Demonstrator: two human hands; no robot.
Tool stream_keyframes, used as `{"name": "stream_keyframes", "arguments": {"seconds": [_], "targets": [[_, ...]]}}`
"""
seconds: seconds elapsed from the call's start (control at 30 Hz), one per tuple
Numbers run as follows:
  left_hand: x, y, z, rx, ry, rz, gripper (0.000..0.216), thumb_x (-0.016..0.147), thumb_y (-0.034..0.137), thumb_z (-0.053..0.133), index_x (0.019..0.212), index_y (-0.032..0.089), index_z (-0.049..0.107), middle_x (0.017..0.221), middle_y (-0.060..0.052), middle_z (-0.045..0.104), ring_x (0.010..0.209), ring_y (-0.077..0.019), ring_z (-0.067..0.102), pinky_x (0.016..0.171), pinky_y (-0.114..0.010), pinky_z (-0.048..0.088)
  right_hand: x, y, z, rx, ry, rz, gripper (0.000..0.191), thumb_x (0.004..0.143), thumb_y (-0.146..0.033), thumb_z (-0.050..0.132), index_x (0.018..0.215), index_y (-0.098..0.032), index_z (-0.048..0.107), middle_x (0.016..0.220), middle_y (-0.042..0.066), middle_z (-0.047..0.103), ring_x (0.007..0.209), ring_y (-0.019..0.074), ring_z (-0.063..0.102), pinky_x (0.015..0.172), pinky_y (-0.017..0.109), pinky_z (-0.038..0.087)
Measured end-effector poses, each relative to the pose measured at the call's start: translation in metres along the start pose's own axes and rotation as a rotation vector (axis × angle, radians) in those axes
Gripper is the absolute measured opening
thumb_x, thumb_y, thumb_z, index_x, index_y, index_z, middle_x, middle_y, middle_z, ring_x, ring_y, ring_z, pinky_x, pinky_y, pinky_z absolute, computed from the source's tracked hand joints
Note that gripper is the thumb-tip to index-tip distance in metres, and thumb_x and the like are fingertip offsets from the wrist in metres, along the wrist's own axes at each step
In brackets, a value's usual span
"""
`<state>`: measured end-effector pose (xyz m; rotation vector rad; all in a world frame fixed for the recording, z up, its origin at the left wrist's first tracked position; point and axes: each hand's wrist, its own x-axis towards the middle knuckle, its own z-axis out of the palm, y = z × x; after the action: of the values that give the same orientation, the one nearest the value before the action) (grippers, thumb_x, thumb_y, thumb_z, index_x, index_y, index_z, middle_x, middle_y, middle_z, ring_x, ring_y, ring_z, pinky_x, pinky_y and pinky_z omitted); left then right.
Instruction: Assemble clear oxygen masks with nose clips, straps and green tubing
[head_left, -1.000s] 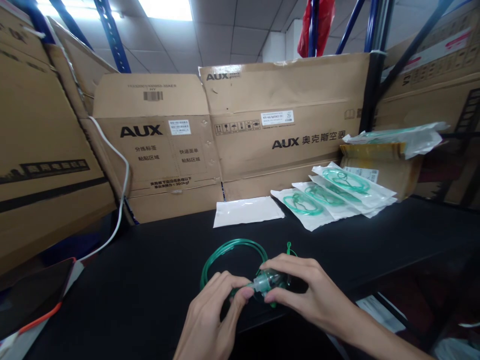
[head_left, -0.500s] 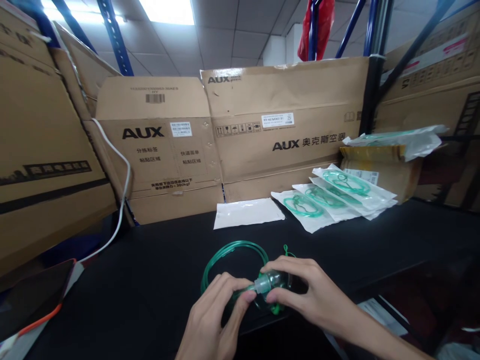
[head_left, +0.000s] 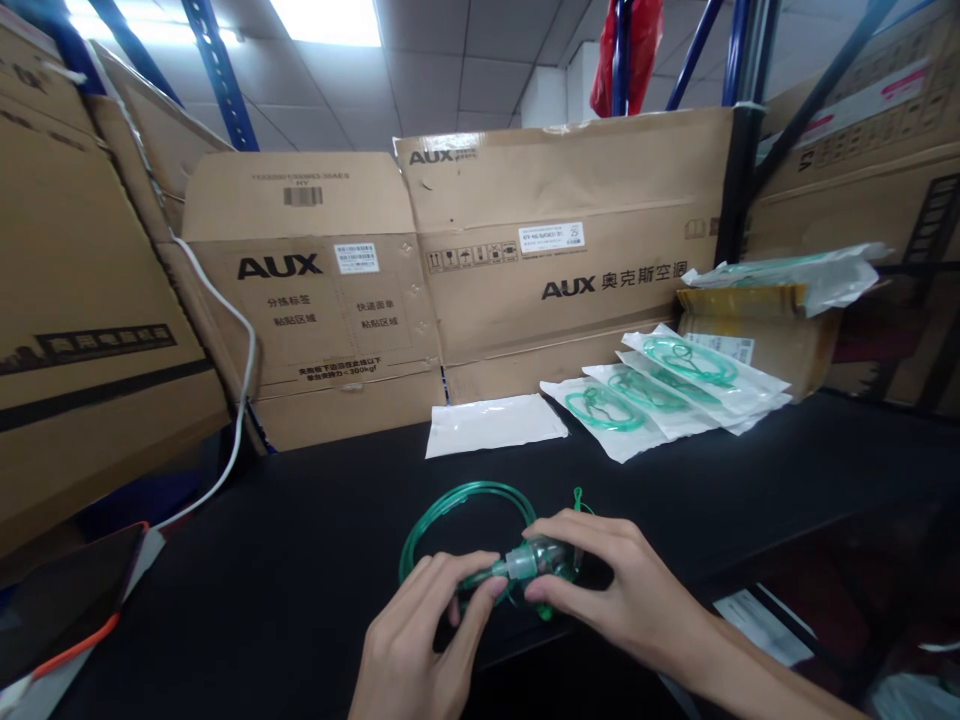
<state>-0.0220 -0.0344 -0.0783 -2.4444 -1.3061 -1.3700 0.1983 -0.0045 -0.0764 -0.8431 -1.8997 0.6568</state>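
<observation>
- While the head view looks down over the black table [head_left: 285,580], I've got both hands low and central, right at its near edge.
- Left hand [head_left: 420,650]: fingers curled in, with thumb and forefinger pinched on the end of the green tubing [head_left: 450,503], just where it meets the clear mask [head_left: 541,560].
- Right hand [head_left: 611,590]: half closed, fingers arched over the mask and gripping its body. Whether the mask rests on the table or sits just off it, I can't tell.
- The coil of tubing lies flat on the table beyond the left hand, and a green strap [head_left: 577,497] pokes up behind the right fingers.
- How far along, as I judge it: this one set is out of any wrapper, with tube end and mask port brought together. The fingers cover the joint, so I can't tell whether it is seated.
- Untouched as they lie: sealed packets [head_left: 675,395] fanned out at the far right, each with a green set inside, and more wrapped stock on top of the small carton [head_left: 757,335] behind them. A flat white pouch [head_left: 495,425] lies just beside the packets.
- Writing I can read: "AUX" on the left cardboard box [head_left: 315,300], above 分拣标签 and 快递面单, with "300kgf" lower down.
- The right cardboard box [head_left: 600,190] reads "AUX 奥克斯空调", with a smaller "AUX" at its top corner.
- The white stickers and the barcode are too small for me to read.
</observation>
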Motion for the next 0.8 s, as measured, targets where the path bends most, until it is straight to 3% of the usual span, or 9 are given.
{"name": "stream_keyframes", "arguments": {"seconds": [0.23, 0.8], "targets": [[-0.0034, 0.0019, -0.0009, -0.045, 0.003, 0.06, 0.009, 0.102, 0.021, 0.06, 0.108, 0.025, 0.067, 0.094, 0.0, 0.076, 0.081, -0.0171, 0.074, 0.077, -0.026, 0.059, 0.0023, -0.0035, -0.0054, 0.019, -0.06, -0.011, 0.022, 0.087, -0.036, 0.082, 0.105, -0.024, 0.076, 0.095, 0.0, 0.075, 0.084, 0.018, 0.068, 0.078, 0.028, 0.05], [-0.0009, -0.0001, 0.0006, 0.061, 0.064, 0.194, 0.018, 0.1, 0.009, 0.056, 0.107, 0.024, 0.06, 0.09, 0.001, 0.077, 0.078, -0.0176, 0.074, 0.078, -0.03, 0.056, 0.001, -0.0005, -0.0016, 0.035, -0.049, -0.06, 0.027, 0.081, -0.029, 0.087, 0.106, -0.023, 0.078, 0.098, 0.0, 0.078, 0.089, 0.0189, 0.072, 0.081, 0.026, 0.054]]}}
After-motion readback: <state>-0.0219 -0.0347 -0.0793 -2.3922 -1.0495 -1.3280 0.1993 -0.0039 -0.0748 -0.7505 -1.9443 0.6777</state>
